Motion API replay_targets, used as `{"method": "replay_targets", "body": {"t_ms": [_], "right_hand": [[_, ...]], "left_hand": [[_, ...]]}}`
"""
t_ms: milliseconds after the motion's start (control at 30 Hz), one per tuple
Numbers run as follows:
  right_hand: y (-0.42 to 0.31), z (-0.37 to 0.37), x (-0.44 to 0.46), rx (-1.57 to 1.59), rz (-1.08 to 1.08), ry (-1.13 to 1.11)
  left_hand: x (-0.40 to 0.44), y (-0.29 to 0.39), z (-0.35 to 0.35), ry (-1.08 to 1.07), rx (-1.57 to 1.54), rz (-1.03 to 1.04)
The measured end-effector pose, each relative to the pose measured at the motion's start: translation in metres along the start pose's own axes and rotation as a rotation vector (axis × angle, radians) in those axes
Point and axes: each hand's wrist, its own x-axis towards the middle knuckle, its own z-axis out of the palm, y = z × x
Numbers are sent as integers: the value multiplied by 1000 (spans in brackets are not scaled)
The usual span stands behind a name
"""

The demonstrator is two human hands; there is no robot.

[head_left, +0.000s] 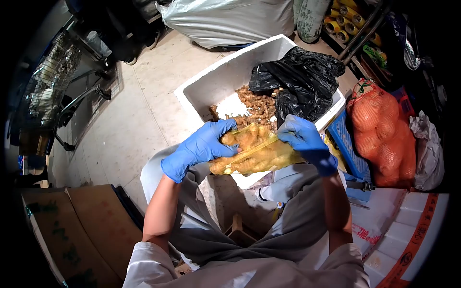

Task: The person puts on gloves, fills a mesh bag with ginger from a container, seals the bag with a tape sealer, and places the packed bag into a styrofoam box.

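Observation:
Both my hands wear blue gloves and hold a yellow mesh bag (pixel 259 156) filled with ginger-like roots, above my lap. My left hand (pixel 204 146) grips the bag's left end, its thumb against the mesh. At the upper right of the bag, my right hand (pixel 305 139) has its fingers closed on the netting. Just beyond them stands a white foam box (pixel 199 89) with brown roots (pixel 259 106) and a white patch (pixel 231 106) inside. A black plastic bag (pixel 300 81) lies over the box's right part.
Orange net sacks (pixel 382 134) stand at the right beside a blue crate (pixel 353 149). Cardboard (pixel 81 235) lies lower left, white foam boxes (pixel 398 225) lower right. A wire cart (pixel 53 81) and a person's dark-clothed legs (pixel 117 29) are upper left. A large white sack (pixel 230 21) is behind.

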Motion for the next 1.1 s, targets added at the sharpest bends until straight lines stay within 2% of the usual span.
{"method": "replay_targets", "body": {"t_ms": [33,100,167,200,267,300,367,400,433,467,733,833,900,1000,1100], "right_hand": [[0,-1,1,-46,-56,53],[7,-2,4,-86,-144,69],[8,1,4,105,-174,112],[1,-2,2,139,-106,62],[6,6,-2,456,14,94],[9,7,-3,489,36,110],[36,4,-10,461,181,92],[51,19,-22,538,275,395],[72,9,-24,536,276,273],[84,5,-30,545,277,275],[83,23,-30,679,279,490],[135,10,-31,621,316,345],[140,5,-25,586,328,235],[113,0,-22,395,331,431],[68,2,-8,289,311,546]], "left_hand": [[0,-1,1,52,-38,31],[0,0,-1,34,-78,-41],[1,-7,-1,23,-88,40],[2,-7,-4,-35,-25,46],[1,-5,-2,-30,-95,123],[0,-10,5,35,-120,203],[0,-7,5,2,-127,179],[5,-15,12,57,-109,279],[1,-4,5,-11,-113,160],[2,-6,5,5,-120,172],[3,-3,7,44,-151,184],[7,-5,11,59,-159,200],[6,-2,8,53,-142,193],[4,7,6,13,-173,73],[10,1,17,111,-157,125]]}}
